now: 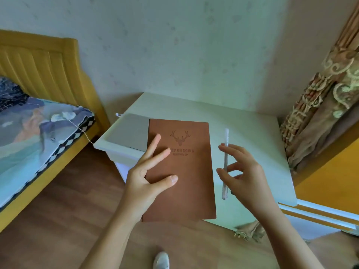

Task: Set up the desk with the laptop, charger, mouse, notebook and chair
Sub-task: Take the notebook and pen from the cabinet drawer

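A brown notebook (186,171) with a deer-head emblem is held above the white desk (242,129). My left hand (147,175) grips its left edge, thumb on the cover and fingers spread over it. My right hand (242,171) holds a slim white pen (226,158) upright between thumb and fingers, just right of the notebook. A closed grey laptop (129,133) lies on the desk's left part, partly hidden behind the notebook. A thin white cable (81,129) runs from the bed towards the desk's left corner. No mouse or chair is in view.
A yellow bed (44,63) with a patterned cover stands at the left. Patterned curtains (320,105) hang at the right, with a yellow panel below them. The floor (64,220) is wood, and a white shoe (161,260) shows at the bottom.
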`<state>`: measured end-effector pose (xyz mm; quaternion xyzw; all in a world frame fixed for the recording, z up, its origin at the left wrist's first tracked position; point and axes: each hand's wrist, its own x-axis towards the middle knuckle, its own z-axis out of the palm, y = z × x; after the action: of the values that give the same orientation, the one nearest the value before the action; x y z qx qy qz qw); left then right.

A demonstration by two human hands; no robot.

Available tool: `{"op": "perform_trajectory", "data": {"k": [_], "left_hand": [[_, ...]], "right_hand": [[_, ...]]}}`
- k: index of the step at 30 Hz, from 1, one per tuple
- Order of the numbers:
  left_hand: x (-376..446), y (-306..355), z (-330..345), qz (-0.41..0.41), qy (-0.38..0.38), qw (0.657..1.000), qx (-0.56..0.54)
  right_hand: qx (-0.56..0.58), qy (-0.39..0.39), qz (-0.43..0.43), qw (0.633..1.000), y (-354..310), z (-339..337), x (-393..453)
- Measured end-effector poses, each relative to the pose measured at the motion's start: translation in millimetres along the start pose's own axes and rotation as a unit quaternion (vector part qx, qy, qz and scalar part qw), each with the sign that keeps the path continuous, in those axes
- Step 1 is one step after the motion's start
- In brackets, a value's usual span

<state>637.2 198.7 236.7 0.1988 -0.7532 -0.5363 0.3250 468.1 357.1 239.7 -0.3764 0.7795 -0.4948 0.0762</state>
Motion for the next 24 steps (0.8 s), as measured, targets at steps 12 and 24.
{"op": "perform_trajectory", "data": {"k": [12, 24], "left_hand": [[237, -157, 97, -0.073, -0.181, 0.98, -0.032], [290, -286, 193, -0.189, -0.259, 0.947, -0.034]], "right_hand": [[-0.108, 0.035, 0.185, 0.976, 154, 30, 173], [-0.144, 0.021, 0.366, 0.919, 290, 58, 218]]}}
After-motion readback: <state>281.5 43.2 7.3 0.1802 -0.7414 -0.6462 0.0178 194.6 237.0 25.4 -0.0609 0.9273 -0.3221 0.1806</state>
